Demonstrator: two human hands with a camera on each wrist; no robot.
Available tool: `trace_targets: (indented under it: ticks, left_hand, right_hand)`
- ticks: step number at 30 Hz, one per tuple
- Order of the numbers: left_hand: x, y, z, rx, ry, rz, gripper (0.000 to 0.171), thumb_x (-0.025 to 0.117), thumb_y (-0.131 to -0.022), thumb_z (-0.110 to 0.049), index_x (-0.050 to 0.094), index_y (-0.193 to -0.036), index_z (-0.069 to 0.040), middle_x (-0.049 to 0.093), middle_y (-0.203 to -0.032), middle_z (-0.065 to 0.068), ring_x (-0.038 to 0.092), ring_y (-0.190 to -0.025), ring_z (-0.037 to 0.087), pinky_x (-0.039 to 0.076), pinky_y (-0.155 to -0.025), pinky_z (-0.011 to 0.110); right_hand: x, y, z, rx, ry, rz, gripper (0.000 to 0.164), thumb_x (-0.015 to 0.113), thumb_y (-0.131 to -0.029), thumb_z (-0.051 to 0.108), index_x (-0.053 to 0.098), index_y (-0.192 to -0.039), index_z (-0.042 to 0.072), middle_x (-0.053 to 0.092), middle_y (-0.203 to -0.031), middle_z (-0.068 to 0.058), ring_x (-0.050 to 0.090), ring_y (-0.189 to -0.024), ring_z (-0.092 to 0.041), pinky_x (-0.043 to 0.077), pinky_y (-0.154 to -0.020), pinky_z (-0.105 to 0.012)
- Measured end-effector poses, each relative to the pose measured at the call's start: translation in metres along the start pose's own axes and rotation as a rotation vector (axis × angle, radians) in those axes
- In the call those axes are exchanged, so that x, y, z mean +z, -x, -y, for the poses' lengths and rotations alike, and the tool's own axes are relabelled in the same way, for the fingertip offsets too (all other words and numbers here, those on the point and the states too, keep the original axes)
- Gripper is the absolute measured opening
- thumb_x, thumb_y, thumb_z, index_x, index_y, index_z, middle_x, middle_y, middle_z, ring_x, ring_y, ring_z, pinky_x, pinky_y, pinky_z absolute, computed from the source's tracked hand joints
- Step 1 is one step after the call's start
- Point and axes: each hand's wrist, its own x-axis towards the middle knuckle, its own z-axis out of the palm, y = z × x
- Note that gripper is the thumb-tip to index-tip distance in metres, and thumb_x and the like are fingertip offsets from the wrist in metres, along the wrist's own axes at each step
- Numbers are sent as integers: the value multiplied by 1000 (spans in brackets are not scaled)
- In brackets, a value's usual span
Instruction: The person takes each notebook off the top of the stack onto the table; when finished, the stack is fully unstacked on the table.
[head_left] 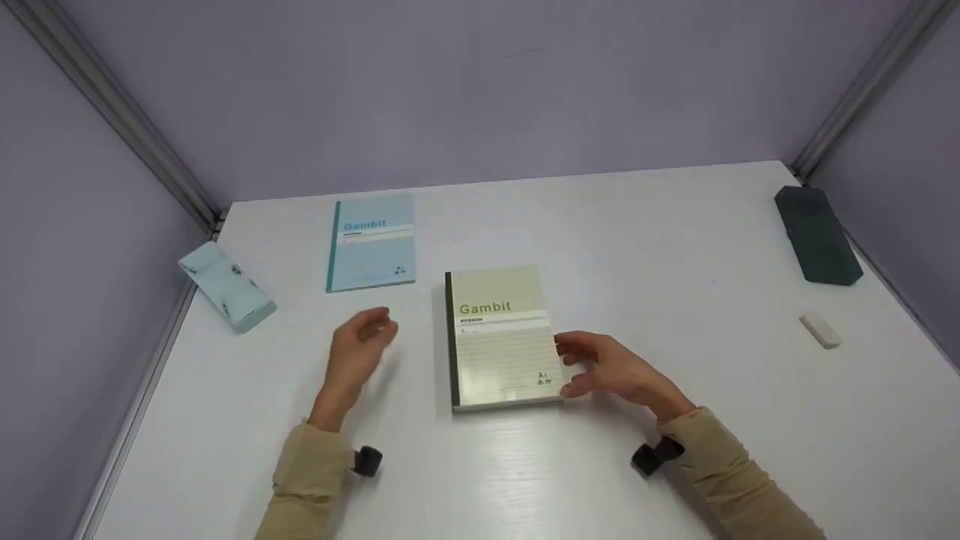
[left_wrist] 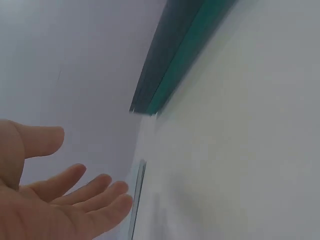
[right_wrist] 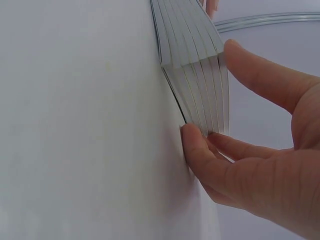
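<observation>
A stack of notebooks [head_left: 501,367] lies mid-table, its top one pale green with a dark spine and the word "Gambit". In the right wrist view the page edges of several stacked notebooks [right_wrist: 192,65] show. My right hand [head_left: 619,367] touches the stack's right edge, thumb by the near corner and fingers farther along that side. To the left of the stack my left hand [head_left: 356,352] hovers apart from it, fingers loosely bent and holding nothing. Behind the left hand lies a blue "Gambit" notebook [head_left: 375,259] with a teal spine.
A pale blue patterned case [head_left: 227,287] lies at the table's left edge. Over on the right are a dark green case [head_left: 817,236] and a white eraser [head_left: 820,330]. Grey-purple panels [head_left: 480,90] enclose the white table [head_left: 637,240] at the back and sides.
</observation>
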Motion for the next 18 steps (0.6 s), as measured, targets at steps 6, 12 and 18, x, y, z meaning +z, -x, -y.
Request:
trace_targets:
  ticks: [6, 12, 18]
  left_hand:
    - [39, 31, 19, 62, -55, 55, 36, 61, -95, -17, 57, -126, 1, 59, -124, 16, 55, -116, 29, 46, -96, 40]
    - [48, 37, 14, 71, -68, 180, 48, 65, -93, -25, 53, -130, 3, 56, -126, 18, 57, -114, 31, 49, -90, 40]
    - [43, 32, 11, 27, -40, 343, 65, 69, -89, -26, 42, -139, 5, 51, -133, 21, 55, -116, 31, 51, -86, 39]
  right_hand:
    - [-2, -2, -1, -18, 25, 1, 84, 81, -70, 1, 38, -141, -7, 51, -132, -21, 49, -115, -35, 48, -87, -32]
    - [-3, -1, 0, -9, 38, -14, 83, 81, -70, 1, 39, -141, -7, 51, -131, -21, 48, -115, -34, 48, -88, -33]
    - [-1, -1, 2, 7, 34, -15, 83, 81, -70, 2, 39, -141, -7, 51, -132, -21, 48, -117, -34, 48, -88, -33]
